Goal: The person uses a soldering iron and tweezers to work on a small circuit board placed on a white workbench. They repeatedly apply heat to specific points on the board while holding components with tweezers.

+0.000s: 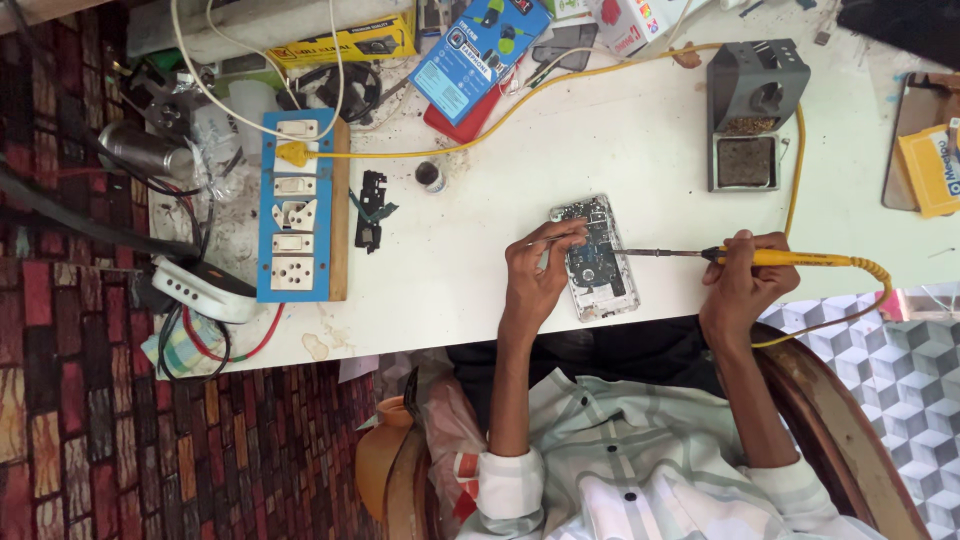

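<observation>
The right hand (pixel 742 280) is gripping a yellow soldering iron (pixel 760 257), its long axis pointing leftward at the opened phone (pixel 596 260) lying on the white table (pixel 470 250), while the nearer left hand (pixel 540 270) is pinching thin tweezers (pixel 552 238) against the phone's upper edge.

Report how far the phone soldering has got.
Done: the phone lies open on the table, board exposed. In hand: the right hand holds the soldering iron, tip at the board; the left hand holds a thin tool there. Left: the phone's back is not on.
</observation>
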